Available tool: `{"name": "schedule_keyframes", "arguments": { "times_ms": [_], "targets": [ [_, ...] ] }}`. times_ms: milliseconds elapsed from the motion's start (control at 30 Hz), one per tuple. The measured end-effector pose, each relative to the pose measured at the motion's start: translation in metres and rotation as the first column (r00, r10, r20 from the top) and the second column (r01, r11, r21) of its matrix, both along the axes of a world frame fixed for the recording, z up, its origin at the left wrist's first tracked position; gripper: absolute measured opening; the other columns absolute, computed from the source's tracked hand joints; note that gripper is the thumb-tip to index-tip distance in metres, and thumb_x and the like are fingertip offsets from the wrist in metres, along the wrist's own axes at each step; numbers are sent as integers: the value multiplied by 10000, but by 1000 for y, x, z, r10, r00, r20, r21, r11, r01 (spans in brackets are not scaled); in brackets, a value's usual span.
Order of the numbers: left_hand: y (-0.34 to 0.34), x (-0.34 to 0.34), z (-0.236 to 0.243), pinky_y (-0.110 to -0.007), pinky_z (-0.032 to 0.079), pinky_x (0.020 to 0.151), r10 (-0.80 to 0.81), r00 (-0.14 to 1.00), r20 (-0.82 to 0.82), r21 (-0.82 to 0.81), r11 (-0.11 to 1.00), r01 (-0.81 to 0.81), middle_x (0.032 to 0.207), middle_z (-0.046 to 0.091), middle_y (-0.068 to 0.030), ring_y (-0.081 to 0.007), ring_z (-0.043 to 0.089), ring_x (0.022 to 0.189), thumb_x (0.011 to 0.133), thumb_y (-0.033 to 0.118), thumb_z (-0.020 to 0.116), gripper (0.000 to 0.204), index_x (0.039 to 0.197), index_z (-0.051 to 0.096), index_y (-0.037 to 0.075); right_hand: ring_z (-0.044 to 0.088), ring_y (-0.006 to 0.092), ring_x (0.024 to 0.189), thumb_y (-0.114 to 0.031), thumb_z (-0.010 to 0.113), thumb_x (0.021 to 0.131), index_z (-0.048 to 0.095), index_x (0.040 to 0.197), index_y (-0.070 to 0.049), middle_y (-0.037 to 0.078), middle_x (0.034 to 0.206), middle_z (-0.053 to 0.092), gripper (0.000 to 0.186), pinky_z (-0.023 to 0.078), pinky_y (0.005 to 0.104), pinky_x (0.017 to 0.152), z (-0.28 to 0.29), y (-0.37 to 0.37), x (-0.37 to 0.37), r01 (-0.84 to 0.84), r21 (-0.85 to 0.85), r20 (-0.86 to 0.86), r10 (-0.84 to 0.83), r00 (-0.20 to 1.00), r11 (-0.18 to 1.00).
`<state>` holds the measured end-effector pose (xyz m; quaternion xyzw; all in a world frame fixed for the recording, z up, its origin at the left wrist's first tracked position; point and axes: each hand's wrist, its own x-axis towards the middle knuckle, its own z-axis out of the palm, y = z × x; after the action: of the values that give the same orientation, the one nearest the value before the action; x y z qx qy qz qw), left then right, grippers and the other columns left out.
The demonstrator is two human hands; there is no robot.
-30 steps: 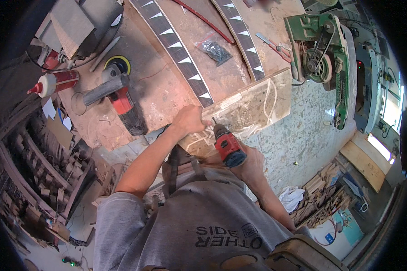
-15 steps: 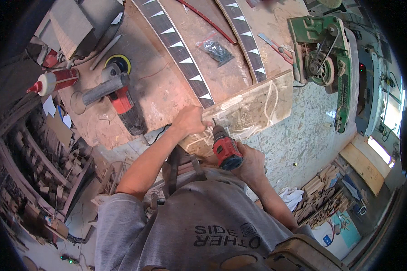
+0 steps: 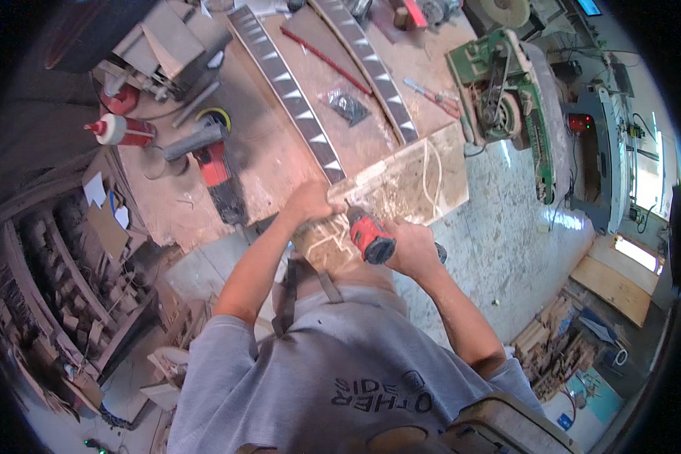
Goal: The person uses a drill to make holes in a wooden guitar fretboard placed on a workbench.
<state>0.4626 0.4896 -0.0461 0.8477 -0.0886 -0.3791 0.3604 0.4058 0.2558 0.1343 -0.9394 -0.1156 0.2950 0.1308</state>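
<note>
My right hand (image 3: pixel 412 250) is wrapped round the grip of a red and black cordless drill (image 3: pixel 369 238). The drill's front end points at a pale wooden board (image 3: pixel 386 181) with light routed-looking lines, lying across the table's near edge. At the board's upper left, my left hand (image 3: pixel 310 203) has its fingers closed over the edge, its thumb close to the drill's nose. The bit's tip is too blurred to tell whether it touches the wood. Beyond that hand runs a dark strip with white triangles (image 3: pixel 299 104), its near end beside the fingers.
A second triangle strip (image 3: pixel 378 72), a bag of small dark parts (image 3: pixel 348 106) and a red bar (image 3: pixel 325 60) lie on the table. A red angle polisher (image 3: pixel 216 166) and a glue bottle (image 3: pixel 121 130) stand left. Right is a green belt-driven machine (image 3: pixel 499 113).
The whole view has shifted, showing more of the table's far side. My right hand and the drill have tilted, and the drill now looks shorter. My left hand stays at the board's edge.
</note>
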Motion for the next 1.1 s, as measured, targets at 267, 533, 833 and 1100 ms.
{"name": "schedule_keyframes", "arguments": {
  "times_ms": [267,533,833,1100],
  "targets": [
    [13,-8,-2,-434,547,841,269,958,-100,-57,960,-276,930,762,-203,-329,737,911,638,515,923,614,927,773,-5,715,422,929,-285,827,747,724,1087,-21,244,947,737,443,557,470,824,-7,-21,-15,473,217,-176,-443,879,854],
    [15,3,2,-402,510,718,206,947,-246,-97,967,-236,781,722,-124,-258,677,735,668,465,902,517,833,731,6,685,239,883,-126,795,791,693,1146,-19,95,997,723,384,535,365,820,-29,-78,-61,684,583,-375,-601,706,440],
    [-5,177,65,-487,552,761,225,723,653,-39,964,-265,830,732,-225,-416,721,816,936,225,650,233,977,788,41,649,130,717,42,696,808,638,1090,10,61,891,692,291,543,300,652,-26,-99,-59,705,627,-384,-655,651,332],
    [-16,246,-3,-511,560,897,-10,927,374,254,963,-92,993,726,-278,-462,712,947,855,280,700,280,959,795,37,648,131,756,52,663,803,637,1095,7,49,901,676,297,539,307,676,-38,-111,-61,617,655,-306,-594,744,436]
  ]
}}
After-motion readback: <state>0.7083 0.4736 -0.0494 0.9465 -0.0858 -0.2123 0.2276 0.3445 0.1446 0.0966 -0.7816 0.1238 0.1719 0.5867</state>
